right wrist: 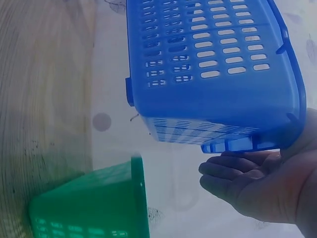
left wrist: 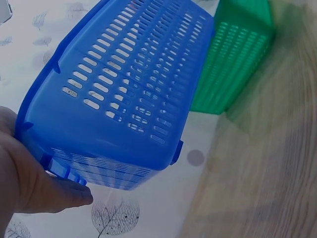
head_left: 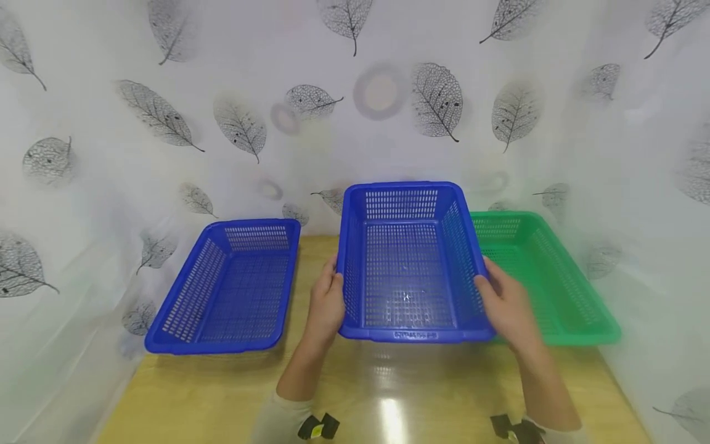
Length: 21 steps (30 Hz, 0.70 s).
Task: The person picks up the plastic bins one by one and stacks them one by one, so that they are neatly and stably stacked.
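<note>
Between my two hands a blue plastic basket point(head_left: 410, 271) is held up above the table, its open top tilted toward the head camera and nothing inside it. My left hand point(head_left: 326, 305) grips its left rim, thumb on the near side. At the right rim my right hand point(head_left: 510, 308) grips it the same way. In both wrist views the slotted underside and wall of this blue basket point(left wrist: 119, 99) point(right wrist: 198, 94) show, with fingers under its rim. Behind its right side stands a green basket point(head_left: 577, 265), partly hidden by the blue one and my right hand.
A second blue basket point(head_left: 249, 296) lies on the left of the wooden table point(head_left: 388, 388). A pale sheet point(head_left: 344, 154) printed with grey leaves hangs behind the table and along both sides. Black straps point(head_left: 318, 427) sit at both wrists.
</note>
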Motion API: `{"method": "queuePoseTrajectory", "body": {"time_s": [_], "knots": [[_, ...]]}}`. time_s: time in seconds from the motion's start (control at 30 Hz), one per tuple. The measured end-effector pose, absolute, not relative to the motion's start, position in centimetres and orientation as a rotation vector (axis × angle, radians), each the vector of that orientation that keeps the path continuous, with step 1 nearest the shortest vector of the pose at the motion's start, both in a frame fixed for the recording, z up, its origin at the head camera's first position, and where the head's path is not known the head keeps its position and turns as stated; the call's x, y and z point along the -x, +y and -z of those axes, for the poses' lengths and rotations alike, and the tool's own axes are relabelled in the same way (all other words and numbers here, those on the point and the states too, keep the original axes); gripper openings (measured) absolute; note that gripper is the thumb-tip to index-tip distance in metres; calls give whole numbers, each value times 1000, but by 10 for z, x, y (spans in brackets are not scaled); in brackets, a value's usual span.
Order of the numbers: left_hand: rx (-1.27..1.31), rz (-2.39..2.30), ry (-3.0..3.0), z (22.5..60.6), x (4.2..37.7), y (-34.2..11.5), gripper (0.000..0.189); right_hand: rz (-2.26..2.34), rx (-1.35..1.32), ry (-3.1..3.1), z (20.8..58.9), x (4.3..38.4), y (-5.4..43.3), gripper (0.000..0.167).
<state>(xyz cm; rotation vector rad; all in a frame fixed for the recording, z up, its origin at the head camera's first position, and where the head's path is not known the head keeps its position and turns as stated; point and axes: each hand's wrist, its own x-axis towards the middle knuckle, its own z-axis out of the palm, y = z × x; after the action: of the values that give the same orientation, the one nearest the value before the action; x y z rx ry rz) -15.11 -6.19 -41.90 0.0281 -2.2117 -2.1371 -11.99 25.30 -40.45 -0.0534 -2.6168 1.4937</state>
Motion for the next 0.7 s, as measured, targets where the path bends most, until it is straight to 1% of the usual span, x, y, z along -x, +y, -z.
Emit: {"method": "queuePoseTrajectory", "body": {"time_s": [0.13,0.43,0.7], "knots": [[-34,2139,-2240,416,148,-50,50,-1531,64,-2572,402,116,267,56],[94,2067,-2319,417,149,-18,51,-1456,165,-2630,398,114,310,56],[239,1999,-2341,424,151,13,53,-1422,176,-2639,402,111,350,57]]}}
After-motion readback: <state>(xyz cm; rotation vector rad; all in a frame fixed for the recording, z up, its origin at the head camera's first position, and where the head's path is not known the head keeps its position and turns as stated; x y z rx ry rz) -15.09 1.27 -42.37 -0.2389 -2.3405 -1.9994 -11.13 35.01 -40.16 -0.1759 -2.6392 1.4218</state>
